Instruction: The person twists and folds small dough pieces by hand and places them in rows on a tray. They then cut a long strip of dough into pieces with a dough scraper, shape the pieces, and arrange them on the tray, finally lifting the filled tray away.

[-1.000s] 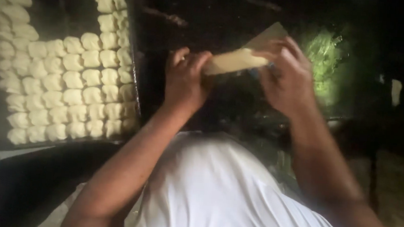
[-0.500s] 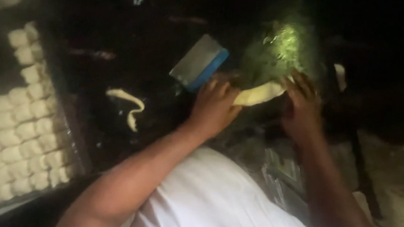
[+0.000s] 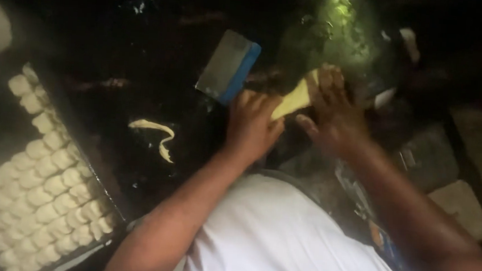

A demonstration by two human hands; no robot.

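tray (image 3: 112, 211), lower left: dark, shallow, filled with small pale dough pieces (image 3: 45, 187) set in close rows. the rows run off the frame edge, so no full count can be given; well over thirty pieces show.

dough strip (image 3: 295, 97), one: pale yellow, long and flat, held between both hands above the dark work surface (image 3: 117, 42). left hand (image 3: 251, 125): fingers curled down over the strip's lower end, knuckles up. right hand (image 3: 333, 111): fingers spread and laid along the strip's upper end, thumb out toward the left hand.

bench scraper (image 3: 229, 65), one: grey blade, blue handle edge, lying flat on the surface just beside the left hand.

dough scrap (image 3: 153, 132), one: thin curled ribbon on the surface, between tray and left hand, apart from both.

white garment (image 3: 279, 240): covers the lower centre of the view and hides the near edge of the surface.
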